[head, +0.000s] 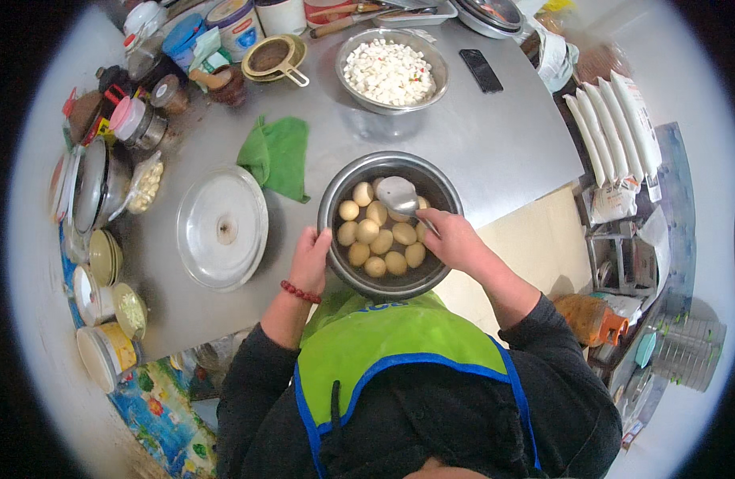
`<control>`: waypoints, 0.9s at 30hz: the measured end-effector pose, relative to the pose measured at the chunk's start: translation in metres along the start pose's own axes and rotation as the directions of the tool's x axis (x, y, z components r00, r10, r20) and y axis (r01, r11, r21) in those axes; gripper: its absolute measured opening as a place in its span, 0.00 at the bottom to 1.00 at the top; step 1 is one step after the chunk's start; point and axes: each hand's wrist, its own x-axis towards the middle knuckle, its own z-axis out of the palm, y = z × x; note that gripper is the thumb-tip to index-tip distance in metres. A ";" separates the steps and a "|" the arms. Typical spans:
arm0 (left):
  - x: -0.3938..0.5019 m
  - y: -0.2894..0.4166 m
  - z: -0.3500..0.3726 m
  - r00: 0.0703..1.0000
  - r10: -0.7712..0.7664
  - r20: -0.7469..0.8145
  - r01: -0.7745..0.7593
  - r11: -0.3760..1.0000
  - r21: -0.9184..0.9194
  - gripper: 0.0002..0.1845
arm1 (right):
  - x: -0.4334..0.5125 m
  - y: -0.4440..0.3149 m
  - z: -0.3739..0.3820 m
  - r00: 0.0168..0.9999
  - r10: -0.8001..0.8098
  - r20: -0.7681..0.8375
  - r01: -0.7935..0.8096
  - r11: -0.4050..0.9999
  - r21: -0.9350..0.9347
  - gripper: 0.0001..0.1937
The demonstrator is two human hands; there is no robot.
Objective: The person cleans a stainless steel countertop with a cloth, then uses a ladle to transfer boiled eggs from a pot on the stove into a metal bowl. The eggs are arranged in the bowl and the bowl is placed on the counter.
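Note:
A deep metal pot (391, 157) stands at the table's front edge, close against my green apron. Several brown eggs (367, 231) lie inside it, apparently in dark liquid. My left hand (310, 257) grips the pot's left rim, thumb on top, with a red bead bracelet on the wrist. With my right hand (457, 239) I hold a metal spoon (397, 195) by its handle, over the pot's right rim. The spoon's broad bowl is above the eggs and hides some of them.
Left of the pot are a round metal lid (224, 263) and a green cloth (286, 155). Beyond it stands a metal bowl of white cubes (391, 72), with a phone (480, 70) to its right. Jars, strainers (272, 57) and small bowls (106, 257) line the table's left side.

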 end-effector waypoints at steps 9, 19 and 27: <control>-0.011 0.016 -0.006 0.953 -0.221 0.208 0.244 0.965 -0.096 0.10 | -0.007 -0.022 0.026 0.975 -0.076 0.208 0.069 0.997 0.039 0.19; 0.003 0.011 -0.012 0.952 -0.155 0.265 0.167 0.986 -0.020 0.07 | -0.021 -0.022 0.029 0.995 -0.042 0.087 0.036 0.997 0.075 0.20; 0.007 0.006 -0.013 0.953 -0.138 0.271 0.156 0.987 -0.049 0.07 | -0.023 -0.011 0.027 1.000 0.026 -0.001 -0.026 0.999 -0.030 0.19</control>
